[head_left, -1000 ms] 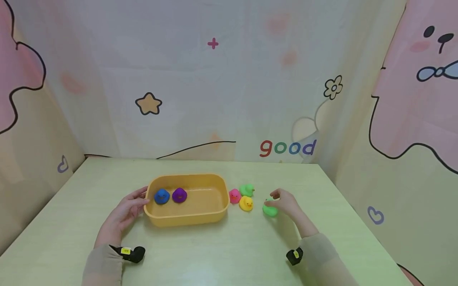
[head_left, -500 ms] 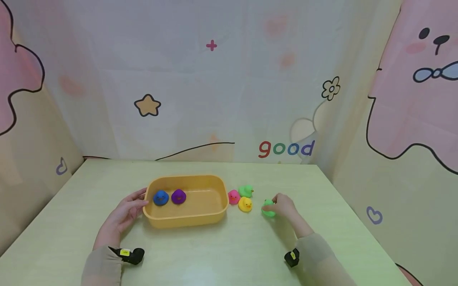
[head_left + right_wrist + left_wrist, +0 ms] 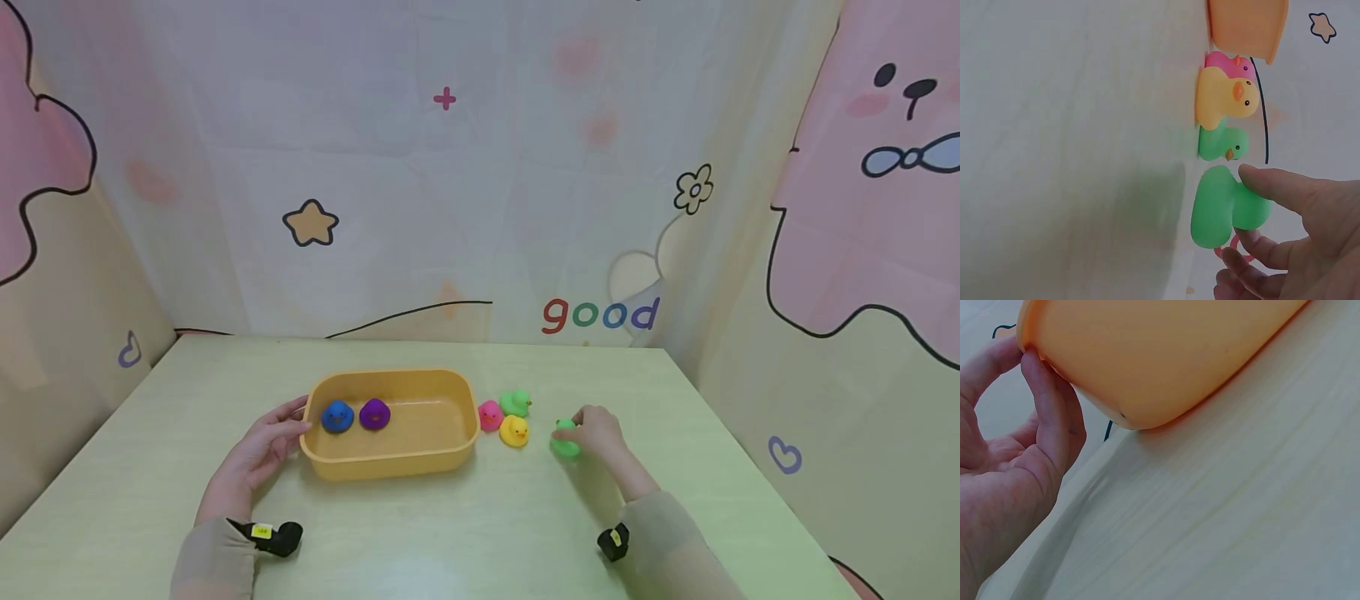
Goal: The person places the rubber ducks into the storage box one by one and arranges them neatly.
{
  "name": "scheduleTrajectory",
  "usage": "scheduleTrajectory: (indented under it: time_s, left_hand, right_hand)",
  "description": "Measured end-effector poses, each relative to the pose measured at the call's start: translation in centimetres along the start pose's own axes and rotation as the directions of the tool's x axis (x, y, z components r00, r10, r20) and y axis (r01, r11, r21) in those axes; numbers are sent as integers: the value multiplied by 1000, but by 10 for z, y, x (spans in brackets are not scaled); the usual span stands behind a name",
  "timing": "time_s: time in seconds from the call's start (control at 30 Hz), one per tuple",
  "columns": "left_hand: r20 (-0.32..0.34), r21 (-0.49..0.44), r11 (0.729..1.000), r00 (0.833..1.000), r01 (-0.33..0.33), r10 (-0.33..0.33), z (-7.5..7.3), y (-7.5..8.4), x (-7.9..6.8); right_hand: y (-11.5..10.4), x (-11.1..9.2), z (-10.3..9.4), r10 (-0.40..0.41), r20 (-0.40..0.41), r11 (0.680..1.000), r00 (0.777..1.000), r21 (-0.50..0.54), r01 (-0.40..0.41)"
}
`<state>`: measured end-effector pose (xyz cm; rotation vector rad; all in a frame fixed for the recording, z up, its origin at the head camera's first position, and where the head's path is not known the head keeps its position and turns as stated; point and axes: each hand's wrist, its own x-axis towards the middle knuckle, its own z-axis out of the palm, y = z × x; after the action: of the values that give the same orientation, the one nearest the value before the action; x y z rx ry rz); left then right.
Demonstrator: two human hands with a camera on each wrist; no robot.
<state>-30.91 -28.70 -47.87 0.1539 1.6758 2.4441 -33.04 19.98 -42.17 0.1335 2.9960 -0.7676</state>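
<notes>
My left hand (image 3: 255, 450) pinches the left end of a yellow-orange plastic basin (image 3: 397, 467) between thumb and fingers, as the left wrist view shows at the basin's rim (image 3: 1035, 328). Inside the basin sit a blue rubber duck (image 3: 337, 417) and a purple rubber duck (image 3: 374, 415). On the right, my right hand (image 3: 604, 435) holds a green rubber duck (image 3: 565, 443) by its head, thumb on one side and fingers on the other. In the right wrist view this green duck (image 3: 1212, 209) has its back to the camera, its face hidden.
Close beside the basin's right end cluster a pink duck (image 3: 491, 416), a yellow duck (image 3: 514, 432) and a second green duck (image 3: 515, 403). All stand on a pale table (image 3: 450, 542). A printed cloth backdrop (image 3: 390, 183) rises behind the table and along both sides.
My right hand has come down onto the green duck and its fingers have closed round the head. The left hand and the basin stay in place.
</notes>
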Motion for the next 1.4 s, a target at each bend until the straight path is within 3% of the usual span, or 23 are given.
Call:
scheduleTrajectory:
  time_s: [0.27, 0.57, 1.03, 1.4]
  left_hand:
    - [-21, 9, 1000, 1000, 12, -11, -1, 1, -1]
    - [-9, 18, 1000, 1000, 11, -10, -1, 1, -1]
    - [-1, 22, 1000, 1000, 1, -1, -1, 1, 1]
    - [-8, 2, 1000, 1000, 11, -11, 0, 1, 0]
  right_hand:
    - [-3, 6, -15, -96, 0, 995, 995, 37, 96]
    - [-3, 13, -21, -234, 70, 970, 970, -46, 238]
    - [-6, 22, -21, -300, 194, 930, 934, -157, 332]
    - [-2, 27, -13, -293, 232, 929, 927, -158, 334]
